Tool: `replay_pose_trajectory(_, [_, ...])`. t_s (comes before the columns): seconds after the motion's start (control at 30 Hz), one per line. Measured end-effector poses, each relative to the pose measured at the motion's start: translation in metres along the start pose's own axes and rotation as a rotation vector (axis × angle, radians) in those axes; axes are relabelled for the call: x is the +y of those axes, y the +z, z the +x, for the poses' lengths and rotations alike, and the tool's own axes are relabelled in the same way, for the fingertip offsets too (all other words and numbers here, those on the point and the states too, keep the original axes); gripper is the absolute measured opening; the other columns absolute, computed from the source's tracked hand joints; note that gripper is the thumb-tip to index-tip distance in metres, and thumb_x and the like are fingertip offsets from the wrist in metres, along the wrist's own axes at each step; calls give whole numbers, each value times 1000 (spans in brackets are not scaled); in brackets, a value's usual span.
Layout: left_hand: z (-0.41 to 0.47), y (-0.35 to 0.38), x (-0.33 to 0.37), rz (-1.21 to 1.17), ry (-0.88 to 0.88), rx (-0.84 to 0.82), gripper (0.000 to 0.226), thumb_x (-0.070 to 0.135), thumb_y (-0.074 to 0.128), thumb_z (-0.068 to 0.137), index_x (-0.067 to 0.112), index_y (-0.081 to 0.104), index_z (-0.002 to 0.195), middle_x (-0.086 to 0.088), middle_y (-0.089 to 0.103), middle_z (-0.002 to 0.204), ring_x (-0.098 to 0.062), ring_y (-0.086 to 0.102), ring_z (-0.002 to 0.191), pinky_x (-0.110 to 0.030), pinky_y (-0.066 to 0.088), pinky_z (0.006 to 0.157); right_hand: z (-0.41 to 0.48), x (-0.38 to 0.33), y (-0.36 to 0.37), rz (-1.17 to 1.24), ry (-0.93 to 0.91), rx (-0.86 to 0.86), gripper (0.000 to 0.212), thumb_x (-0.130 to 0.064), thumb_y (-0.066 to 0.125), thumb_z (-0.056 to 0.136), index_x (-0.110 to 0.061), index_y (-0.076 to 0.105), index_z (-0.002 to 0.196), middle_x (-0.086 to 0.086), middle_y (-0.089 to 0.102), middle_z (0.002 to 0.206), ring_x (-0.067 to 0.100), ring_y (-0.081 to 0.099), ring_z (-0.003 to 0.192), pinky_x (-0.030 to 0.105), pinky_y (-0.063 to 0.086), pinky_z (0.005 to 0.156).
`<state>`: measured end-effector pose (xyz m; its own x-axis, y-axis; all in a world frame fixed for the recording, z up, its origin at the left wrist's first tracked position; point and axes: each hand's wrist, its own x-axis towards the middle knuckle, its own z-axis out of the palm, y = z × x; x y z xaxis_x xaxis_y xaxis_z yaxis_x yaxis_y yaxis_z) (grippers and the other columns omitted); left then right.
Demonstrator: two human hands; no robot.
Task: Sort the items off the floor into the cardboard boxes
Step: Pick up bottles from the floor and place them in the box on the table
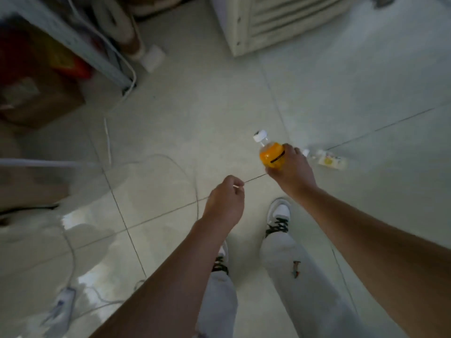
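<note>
My right hand grips an orange drink bottle with a white cap, held above the tiled floor at centre right, cap pointing up-left. My left hand is curled into a fist at centre; a small pale thing shows at its fingers, too small to identify. A second bottle, clear with a yellow-and-white label, lies on its side on the floor just right of my right hand. A brown cardboard box stands at the far left under a grey shelf, with red and yellow things in it.
White cables loop across the floor at left and centre, leading to a power strip at bottom left. A white slatted unit stands at the top right. My legs and white sneakers are below my hands.
</note>
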<state>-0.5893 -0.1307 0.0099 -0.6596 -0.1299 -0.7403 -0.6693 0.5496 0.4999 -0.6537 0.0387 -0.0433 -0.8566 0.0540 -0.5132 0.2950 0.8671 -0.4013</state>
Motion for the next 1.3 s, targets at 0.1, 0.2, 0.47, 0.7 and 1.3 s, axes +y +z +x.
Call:
replay_pose_trajectory(0.1, [-82, -55, 90, 96, 100, 39, 17, 27, 47, 96, 22, 60, 104, -4, 69, 103, -26, 64, 96, -37, 52, 85, -78, -39, -118, 140, 53, 120, 46, -32, 71, 77, -12, 51, 114, 10, 58, 109, 31, 55, 103, 33, 40, 75])
replay_pose_trajectory(0.2, [-172, -103, 180, 112, 238, 17, 23, 30, 46, 97, 15, 62, 103, -3, 70, 101, -25, 65, 95, -37, 52, 85, -161, -77, -235, 289, 51, 255, 48, -37, 72, 76, -17, 52, 115, 5, 57, 109, 24, 55, 101, 29, 37, 74])
replay_pose_trajectory(0.47, [-396, -122, 319, 342, 784, -39, 53, 47, 39, 97, 4, 59, 74, -10, 64, 70, -24, 61, 67, -36, 47, 62, -411, -84, -447, 640, 49, 699, 44, -43, 77, 70, -35, 56, 109, -10, 63, 102, 11, 61, 93, 31, 49, 80])
replay_pose_trajectory(0.7, [-514, -58, 369, 486, 1083, -115, 47, 47, 32, 100, 19, 48, 66, 0, 54, 65, -18, 56, 63, -36, 45, 63, -570, -22, -504, 723, 86, 1010, 36, -37, 78, 75, -48, 54, 99, -27, 58, 90, -4, 56, 84, 16, 40, 70])
replay_pose_trajectory(1.3, [-772, 199, 339, 612, 1381, -388, 43, 35, 28, 104, 8, 56, 86, -11, 59, 80, -30, 59, 78, -39, 47, 75, -878, 207, -447, 986, 341, 1263, 42, -40, 78, 76, -31, 58, 112, -14, 66, 100, 0, 62, 89, 15, 45, 67])
